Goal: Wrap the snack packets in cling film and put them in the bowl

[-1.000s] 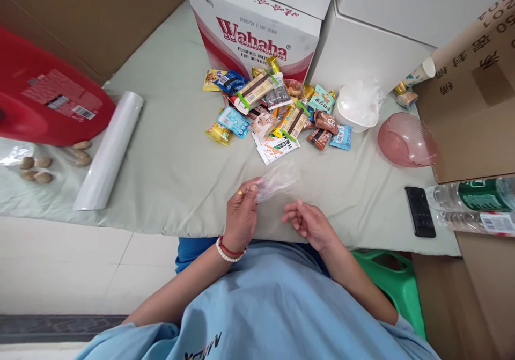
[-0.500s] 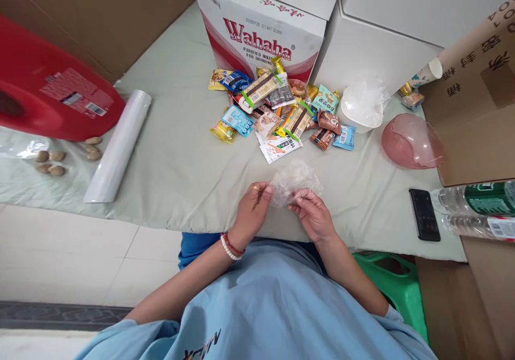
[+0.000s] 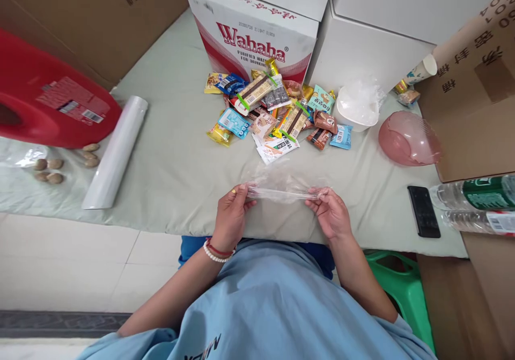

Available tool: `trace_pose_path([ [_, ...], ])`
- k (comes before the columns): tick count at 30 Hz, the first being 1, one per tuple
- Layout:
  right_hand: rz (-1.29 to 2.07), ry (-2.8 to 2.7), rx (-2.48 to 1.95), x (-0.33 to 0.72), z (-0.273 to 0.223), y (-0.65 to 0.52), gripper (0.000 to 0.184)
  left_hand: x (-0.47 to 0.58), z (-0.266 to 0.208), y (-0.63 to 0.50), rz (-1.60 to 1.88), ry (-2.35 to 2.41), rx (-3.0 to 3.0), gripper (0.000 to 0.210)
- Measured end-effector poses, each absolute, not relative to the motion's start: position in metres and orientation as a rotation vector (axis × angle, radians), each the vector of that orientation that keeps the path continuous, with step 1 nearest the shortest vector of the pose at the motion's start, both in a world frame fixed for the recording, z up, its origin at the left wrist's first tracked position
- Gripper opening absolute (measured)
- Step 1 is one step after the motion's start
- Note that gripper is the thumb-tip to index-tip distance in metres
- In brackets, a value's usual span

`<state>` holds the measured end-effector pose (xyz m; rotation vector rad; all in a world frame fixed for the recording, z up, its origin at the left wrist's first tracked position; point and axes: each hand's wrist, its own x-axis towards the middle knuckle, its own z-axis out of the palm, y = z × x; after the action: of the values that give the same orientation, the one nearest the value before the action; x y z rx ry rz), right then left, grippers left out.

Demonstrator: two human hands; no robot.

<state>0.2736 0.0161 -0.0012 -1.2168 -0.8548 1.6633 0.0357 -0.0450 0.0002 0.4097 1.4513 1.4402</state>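
My left hand [image 3: 232, 212] pinches one end of a clear plastic food cover [image 3: 281, 180], its thumb and fingers pressed together. At the other end, my right hand [image 3: 330, 210] grips the same thin film. Its gathered near edge is pulled into a nearly straight line between both hands, while the loose part spreads out beyond. Just past it lies a pile of wrapped snacks [image 3: 277, 113]. To the right of the pile stands a white bowl [image 3: 354, 116] with crumpled clear plastic [image 3: 364, 96] in it.
A translucent pink bowl [image 3: 402, 142], a black phone [image 3: 424, 212] and water bottles [image 3: 462, 196] are on the right. Leftward lie a white roll [image 3: 116, 153], several brown nuts [image 3: 55, 164] and a red jug [image 3: 60, 92]. A Wahaba-style carton [image 3: 249, 32] stands behind the snacks.
My hands have moved apart, left hand leftward and right hand rightward. The crumpled plastic food cover is now stretched wide between them. The camera view has shifted slightly.
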Motion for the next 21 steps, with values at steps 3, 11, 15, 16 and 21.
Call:
trace_pose_path([
  [3,1.725,-1.116,-1.258,0.287,0.000,0.017,0.025,0.029,-0.001,-0.055,1.453,1.538,0.464,0.053],
  [11,1.063,-1.845,-1.217,0.302,0.029,0.068,0.099,0.021,0.011,-0.070,1.350,1.737,1.398,0.032],
  [15,1.009,-2.211,-1.056,0.258,0.037,0.098,0.069,0.025,0.013,-0.070,1.317,1.677,1.640,0.031],
  [16,1.046,-2.245,-1.025,0.247,0.037,0.103,0.051,0.025,0.013,-0.070,1.334,1.691,1.671,0.031],
  [21,1.367,-1.796,-1.159,0.222,0.030,0.105,0.013,0.010,0.011,-0.080,1.436,2.000,1.551,0.030],
])
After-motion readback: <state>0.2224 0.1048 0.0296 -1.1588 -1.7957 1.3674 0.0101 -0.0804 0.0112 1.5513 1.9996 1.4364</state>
